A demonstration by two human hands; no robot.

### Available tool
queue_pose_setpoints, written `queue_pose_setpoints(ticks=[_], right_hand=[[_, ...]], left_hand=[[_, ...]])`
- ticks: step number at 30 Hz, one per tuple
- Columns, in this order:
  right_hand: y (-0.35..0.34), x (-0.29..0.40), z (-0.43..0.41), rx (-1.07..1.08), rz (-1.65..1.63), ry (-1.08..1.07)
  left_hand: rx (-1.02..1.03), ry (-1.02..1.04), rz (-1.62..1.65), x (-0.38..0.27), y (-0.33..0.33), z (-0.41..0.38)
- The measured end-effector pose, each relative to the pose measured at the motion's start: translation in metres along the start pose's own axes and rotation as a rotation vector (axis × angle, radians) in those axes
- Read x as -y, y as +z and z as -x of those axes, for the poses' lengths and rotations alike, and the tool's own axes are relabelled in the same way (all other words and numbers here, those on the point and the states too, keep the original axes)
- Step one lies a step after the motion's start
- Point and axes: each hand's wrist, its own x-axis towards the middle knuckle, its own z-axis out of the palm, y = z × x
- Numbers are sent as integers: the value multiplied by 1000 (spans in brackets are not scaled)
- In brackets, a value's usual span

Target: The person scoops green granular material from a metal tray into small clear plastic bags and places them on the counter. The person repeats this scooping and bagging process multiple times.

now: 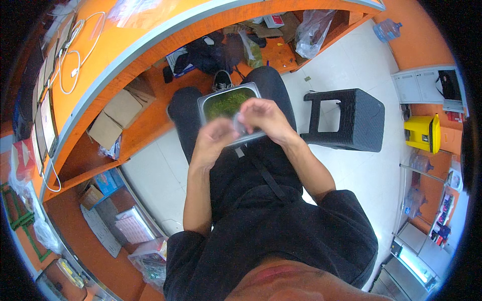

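Observation:
On my lap rests a rectangular container with a pale rim point(258, 90), with fine green plant-like material point(226, 102) inside. Above its near edge, my left hand point(214, 137) and my right hand point(260, 114) come close together, both blurred. Between their fingertips is a small, pale, translucent round thing point(238, 124); its exact kind is unclear. The fingers of both hands are bent around it, and the container's near part is partly hidden behind them.
A curved orange desk point(143, 41) arches in front, with cardboard boxes point(122, 109) and bags on the shelf beneath. A black plastic stool point(348, 120) lies on its side at right. A yellow bin point(423, 133) and water bottles stand farther right.

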Motion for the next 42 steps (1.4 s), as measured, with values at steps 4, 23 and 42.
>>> queue_pose_setpoints(ticks=[4, 23, 42], right_hand=[[3, 9, 3, 103, 101, 23], [15, 7, 7, 147, 817, -565], [12, 14, 12, 221, 397, -49]], left_hand=[[-140, 66, 21, 4, 3, 1], [-261, 62, 98, -17, 13, 3], [-354, 303, -178, -28, 34, -8]])
